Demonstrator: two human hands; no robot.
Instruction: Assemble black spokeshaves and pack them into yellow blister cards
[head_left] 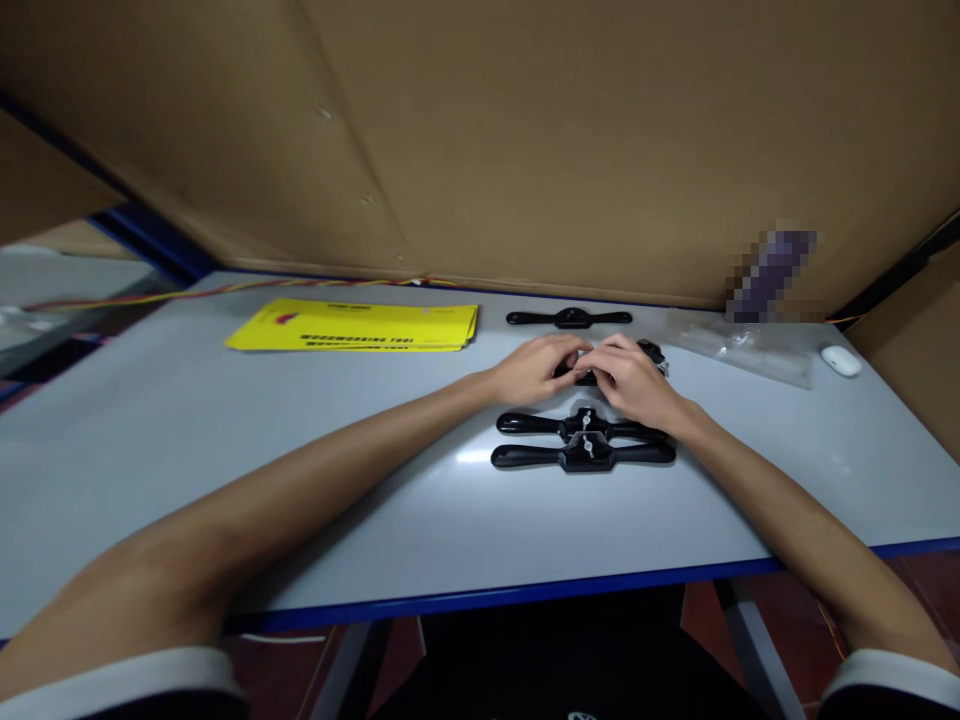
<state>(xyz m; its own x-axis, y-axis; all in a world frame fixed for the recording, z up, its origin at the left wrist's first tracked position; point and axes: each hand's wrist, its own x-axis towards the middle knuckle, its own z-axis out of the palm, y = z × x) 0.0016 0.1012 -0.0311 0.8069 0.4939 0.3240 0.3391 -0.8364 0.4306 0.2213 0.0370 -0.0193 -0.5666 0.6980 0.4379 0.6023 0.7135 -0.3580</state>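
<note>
My left hand [534, 370] and my right hand [631, 378] meet over a black spokeshave [586, 380], mostly hidden beneath them. The left fingers are curled closed around its body. My right fingertips are pinched together at its middle, and what lies between them is hidden. Nearer to me, two black spokeshaves with metal blades and silver screws, a front one [589, 455] and one just behind it [529, 425], lie side by side. Another black spokeshave body [572, 318] rests beyond my hands. Small dark and silvery parts [654, 355] sit next to my right hand.
Yellow printed cards [356, 325] reading "woodworking tool" are stacked at the back left. A clear plastic bag [750, 350] lies at the back right near a white earbud case [841, 360]. Cardboard [525, 150] walls the rear of the grey table [375, 530]. Wires [225, 288] run along the back edge.
</note>
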